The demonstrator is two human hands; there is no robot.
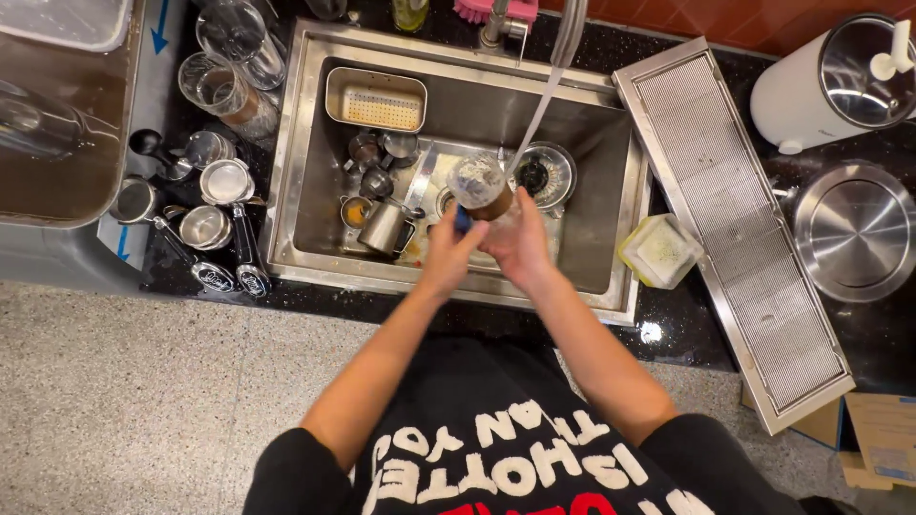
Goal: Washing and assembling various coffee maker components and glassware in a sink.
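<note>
Fingertips of both hands hidden behind the glass [480, 186]; something small and blue at the left hand's fingers, too little showing to identify. Faucet [496, 24] cut off at the top edge, lower body out of frame below. Left hand [448, 253] reaching in from lower left, forearm raised, fingers curled against the near side of the glass. Right hand [520, 243] wrapped about the glass from the right, closed firmly on it, wrist bent inward. Glass held tilted over the middle of the sink [305, 143], its mouth toward the camera, under a thin stream of water [539, 110]. Below in the basin: small metal pitcher [386, 227], several little steel cups, round drain strainer [539, 174], perforated rectangular tray [375, 99] at the back wall. Left counter crowded with portafilters [224, 243] and upturned glasses. Right of sink: square plastic tub [660, 251], long slotted drain grate [735, 229], round steel lid [856, 232], white cylindrical container [830, 86]
</note>
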